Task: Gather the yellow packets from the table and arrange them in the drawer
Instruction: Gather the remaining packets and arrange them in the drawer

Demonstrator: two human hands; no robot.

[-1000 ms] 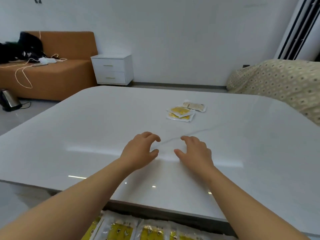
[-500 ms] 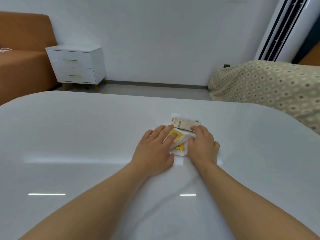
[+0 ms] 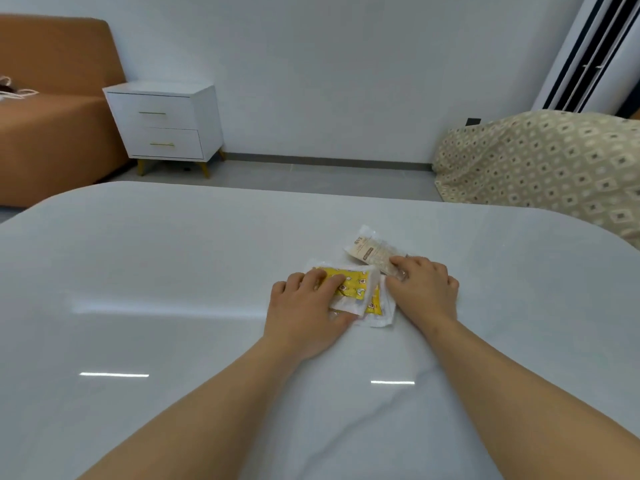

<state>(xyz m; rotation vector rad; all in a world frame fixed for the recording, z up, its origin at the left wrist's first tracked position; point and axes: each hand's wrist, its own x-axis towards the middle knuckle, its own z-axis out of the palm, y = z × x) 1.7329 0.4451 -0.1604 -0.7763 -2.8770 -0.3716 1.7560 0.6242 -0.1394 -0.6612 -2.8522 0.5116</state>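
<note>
1. The glossy bench [image 3: 173, 271] is judged to be slippery. If the packets are pressed and dragged rather than lifted, the film wrappers may be fanned apart instead of being gathered into one stack.
2. The upper yellow packet [image 3: 349, 287] is laid askew over the lower yellow packet [image 3: 375, 303]. If only the upper one is taken up, the lower one may be left behind on the bench.
3. A pale packet [image 3: 370, 252] is lying just beyond the yellow pair. Whether it belongs with them cannot be told, so it may be swept along or left out by mistake.
4. The left hand [image 3: 304, 308] is laid flat on the upper yellow packet, with the fingers fairly straight across its top and the thumb set against its near edge. Nothing is seen to be clamped.
5. The right hand [image 3: 424, 289] is placed just to the right of the yellow pair. Its fingers are bent and their tips are set on the near end of the pale packet. Whether that packet is pinched cannot be told.
6. Both yellow packets are thus found between the two hands, flat on the bench. The drawer is not in view.
</note>
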